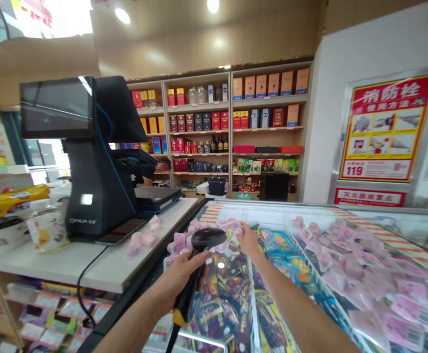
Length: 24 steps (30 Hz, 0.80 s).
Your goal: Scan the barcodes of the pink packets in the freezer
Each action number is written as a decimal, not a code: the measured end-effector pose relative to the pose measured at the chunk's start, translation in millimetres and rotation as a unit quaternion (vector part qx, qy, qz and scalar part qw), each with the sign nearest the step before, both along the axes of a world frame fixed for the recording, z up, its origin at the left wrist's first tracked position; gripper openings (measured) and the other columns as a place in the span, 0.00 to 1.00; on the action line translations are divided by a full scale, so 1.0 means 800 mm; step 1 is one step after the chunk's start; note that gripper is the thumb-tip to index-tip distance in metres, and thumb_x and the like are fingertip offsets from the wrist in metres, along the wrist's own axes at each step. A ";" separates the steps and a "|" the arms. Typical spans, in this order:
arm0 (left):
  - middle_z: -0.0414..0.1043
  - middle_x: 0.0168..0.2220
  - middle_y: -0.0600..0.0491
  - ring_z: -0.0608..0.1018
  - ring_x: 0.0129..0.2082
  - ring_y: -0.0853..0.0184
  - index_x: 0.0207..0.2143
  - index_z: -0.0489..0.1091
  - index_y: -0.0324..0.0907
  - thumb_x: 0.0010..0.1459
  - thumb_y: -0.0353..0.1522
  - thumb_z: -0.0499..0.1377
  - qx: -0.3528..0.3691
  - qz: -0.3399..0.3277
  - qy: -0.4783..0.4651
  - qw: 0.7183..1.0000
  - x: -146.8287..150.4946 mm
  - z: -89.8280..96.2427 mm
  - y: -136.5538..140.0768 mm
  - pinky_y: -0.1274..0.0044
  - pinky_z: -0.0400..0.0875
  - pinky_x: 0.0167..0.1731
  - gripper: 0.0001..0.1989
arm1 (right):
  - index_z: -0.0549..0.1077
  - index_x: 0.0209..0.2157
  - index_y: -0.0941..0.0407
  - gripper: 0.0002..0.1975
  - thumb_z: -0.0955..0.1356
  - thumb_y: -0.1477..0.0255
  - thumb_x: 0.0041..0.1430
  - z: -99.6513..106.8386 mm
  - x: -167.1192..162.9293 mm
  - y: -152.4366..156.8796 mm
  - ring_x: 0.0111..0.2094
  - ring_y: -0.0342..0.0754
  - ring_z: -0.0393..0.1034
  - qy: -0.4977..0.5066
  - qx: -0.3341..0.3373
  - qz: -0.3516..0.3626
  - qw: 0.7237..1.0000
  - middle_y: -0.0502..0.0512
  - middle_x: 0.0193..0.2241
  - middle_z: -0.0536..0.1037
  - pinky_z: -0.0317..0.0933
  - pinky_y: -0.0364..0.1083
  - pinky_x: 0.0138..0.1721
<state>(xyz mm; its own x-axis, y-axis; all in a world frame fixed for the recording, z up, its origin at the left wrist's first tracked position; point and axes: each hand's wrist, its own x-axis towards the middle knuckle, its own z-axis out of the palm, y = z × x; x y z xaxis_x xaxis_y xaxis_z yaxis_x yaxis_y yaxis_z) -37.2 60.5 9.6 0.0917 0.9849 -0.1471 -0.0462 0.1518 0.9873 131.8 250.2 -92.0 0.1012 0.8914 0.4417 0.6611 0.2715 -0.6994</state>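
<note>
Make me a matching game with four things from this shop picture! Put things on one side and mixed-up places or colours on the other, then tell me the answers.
Things:
1. Scanner
2. Right hand
3. Till
4. Fire poster

Places or colours:
A. Standing on the white counter
B. Held in the left hand
C. Mostly red and yellow
D. Reaching in beside small pink packs

Right pairs: 1-B, 2-D, 3-A, 4-C
</note>
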 end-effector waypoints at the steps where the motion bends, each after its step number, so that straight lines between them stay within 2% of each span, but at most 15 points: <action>1: 0.62 0.18 0.59 0.64 0.15 0.78 0.27 0.61 0.38 0.45 0.41 0.56 -0.001 -0.003 0.000 1.000 0.002 0.000 0.001 0.84 0.58 0.16 0.15 | 0.61 0.47 0.60 0.25 0.62 0.78 0.43 0.002 -0.004 0.001 0.39 0.46 0.66 -0.002 -0.003 0.014 1.000 0.57 0.39 0.72 0.57 0.43 0.41; 3: 0.62 0.18 0.59 0.64 0.15 0.78 0.27 0.61 0.38 0.45 0.41 0.56 0.000 -0.015 -0.004 1.000 0.008 -0.002 0.004 0.84 0.57 0.16 0.15 | 0.60 0.48 0.60 0.25 0.62 0.76 0.44 0.007 -0.002 0.004 0.40 0.46 0.65 -0.016 0.003 0.029 0.999 0.57 0.41 0.71 0.57 0.42 0.41; 5: 0.62 0.18 0.59 0.64 0.15 0.78 0.27 0.61 0.38 0.45 0.41 0.56 0.003 -0.032 -0.013 0.999 0.012 -0.005 0.007 0.84 0.57 0.16 0.14 | 0.61 0.47 0.62 0.24 0.62 0.74 0.45 0.016 0.021 0.007 0.43 0.46 0.63 -0.051 0.021 0.009 0.998 0.58 0.44 0.69 0.56 0.42 0.44; 8: 0.63 0.19 0.58 0.64 0.16 0.78 0.27 0.61 0.38 0.46 0.41 0.56 0.008 -0.048 -0.012 0.999 0.017 -0.009 0.011 0.84 0.58 0.17 0.15 | 0.63 0.46 0.62 0.20 0.60 0.73 0.48 0.036 0.090 0.008 0.47 0.48 0.59 -0.131 0.034 -0.095 0.986 0.60 0.45 0.67 0.52 0.44 0.47; 12: 0.63 0.19 0.58 0.64 0.16 0.78 0.25 0.61 0.37 0.46 0.42 0.55 0.011 -0.065 0.002 0.998 0.022 -0.011 0.013 0.83 0.59 0.18 0.15 | 0.67 0.43 0.60 0.18 0.60 0.73 0.48 0.054 0.193 0.000 0.45 0.55 0.61 -0.244 -0.048 -0.260 0.933 0.64 0.41 0.70 0.54 0.51 0.42; 15: 0.63 0.19 0.58 0.64 0.16 0.77 0.25 0.61 0.38 0.46 0.42 0.56 0.008 -0.067 -0.001 0.998 0.029 -0.011 0.013 0.83 0.59 0.17 0.15 | 0.71 0.35 0.61 0.13 0.59 0.76 0.48 0.056 0.233 -0.008 0.42 0.57 0.63 -0.294 -0.141 -0.307 0.894 0.66 0.38 0.71 0.55 0.54 0.39; 18: 0.63 0.19 0.58 0.64 0.16 0.77 0.24 0.59 0.38 0.45 0.42 0.56 0.003 -0.069 -0.006 0.998 0.037 -0.011 0.010 0.83 0.59 0.17 0.15 | 0.72 0.34 0.60 0.14 0.59 0.80 0.47 0.057 0.237 -0.016 0.40 0.55 0.65 -0.322 -0.172 -0.275 0.889 0.64 0.37 0.72 0.54 0.54 0.39; 24: 0.62 0.17 0.59 0.64 0.14 0.78 0.22 0.59 0.39 0.45 0.41 0.56 0.009 -0.065 -0.005 0.998 0.051 -0.002 -0.008 0.83 0.57 0.15 0.15 | 0.72 0.33 0.57 0.13 0.60 0.77 0.47 0.064 0.187 -0.032 0.39 0.47 0.66 -0.312 -0.110 -0.087 0.940 0.55 0.35 0.75 0.56 0.42 0.38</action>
<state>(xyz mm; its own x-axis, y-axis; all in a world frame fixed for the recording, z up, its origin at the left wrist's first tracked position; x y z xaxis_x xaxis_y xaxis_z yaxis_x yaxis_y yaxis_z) 3.6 53.8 7.8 0.2204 0.9669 -0.1282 -0.0361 0.1394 0.9896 281.3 224.8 -40.8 0.0368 0.9620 0.2707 0.9822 0.0152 -0.1874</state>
